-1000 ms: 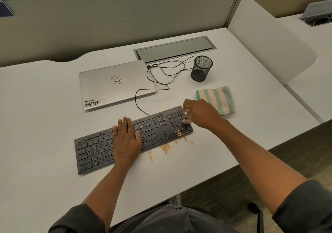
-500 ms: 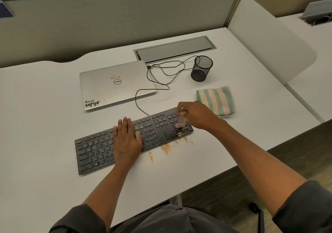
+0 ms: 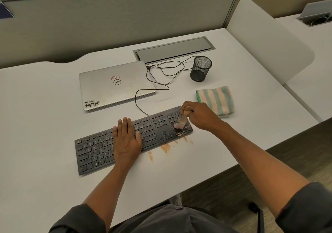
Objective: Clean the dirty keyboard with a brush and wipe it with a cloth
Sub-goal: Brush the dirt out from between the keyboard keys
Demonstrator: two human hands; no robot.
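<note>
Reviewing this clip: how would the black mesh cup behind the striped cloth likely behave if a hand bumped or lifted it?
The mesh cup looks empty and see-through, so it is probably light and would slide or tip easily when bumped. It stands upright and is round, so once on its side it would likely roll. Its wire wall probably stays stiff under a grip. The cable loops close by and might snag it.

black keyboard [image 3: 100,150], green-and-cream striped cloth [image 3: 215,98], silver laptop [image 3: 115,85], orange dust [image 3: 165,148]

Light: soft overhead light is falling evenly, leaving faint shadows on the desk [image 3: 53,117].
Blur: the brush [image 3: 181,123] bristles are smearing (motion).
Edges: wide-angle distortion is bowing the partition [image 3: 125,17] lines.
</note>
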